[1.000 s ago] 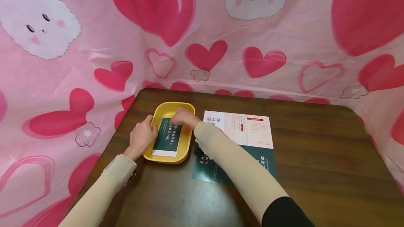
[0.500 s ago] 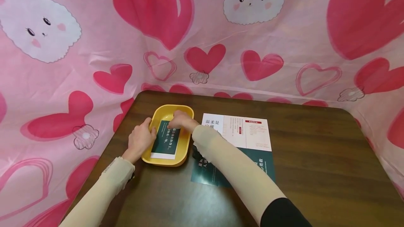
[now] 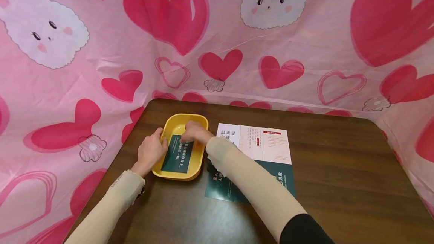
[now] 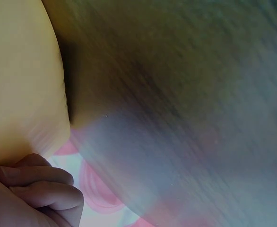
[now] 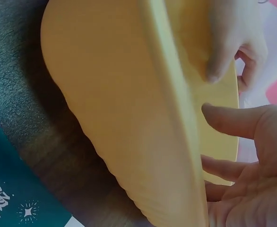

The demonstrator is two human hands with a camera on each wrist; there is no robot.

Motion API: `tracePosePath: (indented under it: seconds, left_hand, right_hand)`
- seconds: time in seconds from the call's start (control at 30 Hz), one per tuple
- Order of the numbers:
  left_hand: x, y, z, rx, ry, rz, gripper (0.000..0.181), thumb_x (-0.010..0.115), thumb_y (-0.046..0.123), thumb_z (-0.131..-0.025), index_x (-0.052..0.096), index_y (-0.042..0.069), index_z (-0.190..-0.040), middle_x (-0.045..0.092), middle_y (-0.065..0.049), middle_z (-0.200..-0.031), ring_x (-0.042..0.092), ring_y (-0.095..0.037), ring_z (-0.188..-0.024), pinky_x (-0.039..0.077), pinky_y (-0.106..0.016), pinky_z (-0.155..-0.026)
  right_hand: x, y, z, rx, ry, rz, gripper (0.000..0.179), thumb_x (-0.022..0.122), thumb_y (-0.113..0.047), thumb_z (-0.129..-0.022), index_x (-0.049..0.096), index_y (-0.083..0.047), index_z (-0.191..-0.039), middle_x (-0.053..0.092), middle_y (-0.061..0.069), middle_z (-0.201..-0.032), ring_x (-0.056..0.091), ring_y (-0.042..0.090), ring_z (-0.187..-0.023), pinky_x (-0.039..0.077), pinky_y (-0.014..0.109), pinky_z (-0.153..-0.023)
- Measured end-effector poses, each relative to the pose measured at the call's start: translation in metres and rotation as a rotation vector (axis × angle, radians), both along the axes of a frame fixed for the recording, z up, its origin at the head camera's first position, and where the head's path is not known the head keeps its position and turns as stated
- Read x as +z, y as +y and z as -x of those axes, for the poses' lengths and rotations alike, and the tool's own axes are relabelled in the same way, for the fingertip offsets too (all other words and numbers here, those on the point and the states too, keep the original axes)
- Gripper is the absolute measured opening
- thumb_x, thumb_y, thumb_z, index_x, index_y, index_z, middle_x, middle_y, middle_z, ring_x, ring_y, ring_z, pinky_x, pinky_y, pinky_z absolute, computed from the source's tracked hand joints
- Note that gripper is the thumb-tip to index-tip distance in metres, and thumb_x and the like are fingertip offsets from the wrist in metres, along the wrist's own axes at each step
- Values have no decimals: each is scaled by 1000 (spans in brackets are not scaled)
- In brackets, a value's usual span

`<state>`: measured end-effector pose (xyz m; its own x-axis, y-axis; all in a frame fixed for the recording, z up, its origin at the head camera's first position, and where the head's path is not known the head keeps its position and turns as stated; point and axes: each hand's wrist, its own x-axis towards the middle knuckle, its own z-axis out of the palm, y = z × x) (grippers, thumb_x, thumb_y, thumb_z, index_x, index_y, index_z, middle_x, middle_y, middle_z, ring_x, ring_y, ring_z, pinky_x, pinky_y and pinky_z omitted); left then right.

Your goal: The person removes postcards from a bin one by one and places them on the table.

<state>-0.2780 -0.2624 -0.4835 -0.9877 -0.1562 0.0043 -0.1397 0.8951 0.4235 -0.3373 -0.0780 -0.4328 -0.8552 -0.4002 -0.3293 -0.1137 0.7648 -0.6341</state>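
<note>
A yellow tray (image 3: 200, 157) stands on the table at the left. Inside lies a dark green card (image 3: 177, 159) with white Chinese writing. My left hand (image 3: 151, 149) grips the tray's left rim, thumb over the inside; the left wrist view shows curled fingers (image 4: 53, 191) against the tray's outer wall. My right hand (image 3: 197, 131) reaches over the right rim, at the card's far end. In the right wrist view its thumb and fingers are apart and fairly straight, the fingertips partly hidden behind the tray wall (image 5: 115, 94).
Right of the tray lie white cards (image 3: 278, 148) with red labels and text, and green cards (image 3: 225, 191) nearer me, partly covered by my right sleeve (image 3: 244, 168). The brown wooden table (image 3: 346, 168) extends right. A pink heart-print cloth (image 3: 288, 40) hangs behind and left.
The green card has slid toward the tray's near end, covering the white strip that showed there. Both hands stay nearly in place, the left still on the rim.
</note>
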Motion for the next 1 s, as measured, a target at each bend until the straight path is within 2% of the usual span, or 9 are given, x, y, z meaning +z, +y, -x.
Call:
tracePosePath:
  seconds: [0.17, 0.33, 0.43, 0.53, 0.63, 0.77, 1.0]
  left_hand:
    - [2, -1, 1, -2, 3, -3, 45, 65, 22, -102, 51, 6, -141, 67, -17, -95, 64, -29, -70, 61, -46, -67]
    - [1, -2, 2, -5, 26, 8, 44, 64, 22, -102, 51, 5, -141, 67, -18, -94, 63, -31, -72, 60, -48, -67]
    - [0, -2, 0, -8, 24, 9, 45, 64, 22, -102, 51, 5, -141, 67, -18, -95, 63, -32, -73, 59, -48, -67]
    - [-1, -2, -2, -10, 25, 13, 44, 64, 22, -102, 52, 5, -140, 66, -17, -92, 62, -31, -72, 58, -47, -65]
    - [-2, -2, -2, -12, 36, 17, 42, 64, 21, -102, 53, 5, -139, 65, -17, -89, 62, -31, -70, 58, -47, -64]
    - [-1, -2, -1, -13, 43, 15, 43, 64, 21, -101, 53, 5, -140, 66, -17, -91, 63, -31, -70, 58, -48, -65]
    - [-3, -2, -2, -16, 47, 18, 43, 64, 21, -101, 53, 5, -139, 65, -17, -87, 62, -31, -69, 58, -47, -64]
  right_hand:
    - [-1, -5, 0, 60, 36, -95, 59, 90, -32, -83, 64, -6, -129, 64, 5, -111, 58, 23, -98, 54, 33, -89]
    - [-7, -11, -2, 149, 24, -250, 78, 95, -38, -76, 59, -11, -140, 53, 10, -128, 44, 28, -120, 49, 40, -103]
    - [-15, -16, -3, 193, 11, -359, 94, 99, -42, -70, 54, -15, -148, 42, 11, -137, 36, 29, -126, 50, 42, -103]
    - [-25, -21, -4, 205, 30, -424, 101, 100, -44, -65, 52, -16, -149, 40, 10, -138, 36, 28, -126, 50, 40, -101]
    - [-27, -20, -7, 199, 69, -413, 97, 100, -41, -66, 53, -15, -146, 41, 9, -134, 37, 26, -122, 49, 38, -100]
    - [-23, -15, -10, 174, 105, -337, 85, 99, -30, -71, 56, -12, -142, 42, 10, -128, 38, 28, -118, 49, 37, -98]
    - [-21, -9, -13, 82, 134, -194, 85, 96, -19, -74, 51, -9, -145, 44, 12, -133, 40, 28, -121, 50, 37, -102]
